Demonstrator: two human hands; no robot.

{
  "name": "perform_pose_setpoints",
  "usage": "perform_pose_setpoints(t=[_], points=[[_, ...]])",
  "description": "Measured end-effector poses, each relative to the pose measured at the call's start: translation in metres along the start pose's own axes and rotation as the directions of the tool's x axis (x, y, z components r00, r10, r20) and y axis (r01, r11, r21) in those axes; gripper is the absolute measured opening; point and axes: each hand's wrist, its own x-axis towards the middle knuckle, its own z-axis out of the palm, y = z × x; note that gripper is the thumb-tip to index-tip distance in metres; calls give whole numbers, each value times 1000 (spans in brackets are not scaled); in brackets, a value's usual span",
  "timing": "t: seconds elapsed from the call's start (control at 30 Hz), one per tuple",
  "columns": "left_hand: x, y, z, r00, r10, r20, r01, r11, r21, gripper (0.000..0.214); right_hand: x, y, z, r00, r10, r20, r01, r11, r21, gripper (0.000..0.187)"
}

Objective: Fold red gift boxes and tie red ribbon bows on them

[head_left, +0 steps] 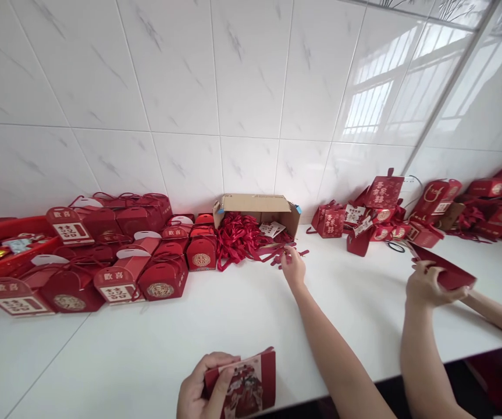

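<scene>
My left hand [205, 387] is closed around a flat red gift box [251, 384] at the bottom middle, its thumb over the front, which carries a printed picture of figures. Farther off, my right hand [293, 266] reaches to the table just before an open cardboard box [255, 203]. Its fingers are bent together at some small dark red pieces [277, 260]; what they pinch, if anything, is hidden. A heap of red ribbons [239, 235] spills out of the cardboard box, with white printed cards [271, 229] beside it.
Several assembled red gift boxes [163, 276] stand at left, beside a red basket [10, 224] of wrapped sweets. At right, another person's hands [429, 285] hold a red box piece [445, 267]. More red boxes [381, 192] line the tiled wall. A black ring [395, 247] lies there.
</scene>
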Motion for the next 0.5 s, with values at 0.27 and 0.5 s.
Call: perform_pose_setpoints(t=[0.27, 0.5], points=[[1, -6, 2, 1000, 22, -10, -22, 1000, 6, 32, 3, 9, -50, 986, 89, -144, -59, 978, 202, 28], [-5, 4, 3, 1000, -13, -28, 12, 999, -38, 32, -48, 13, -99, 938, 300, 174, -345, 859, 378, 33]])
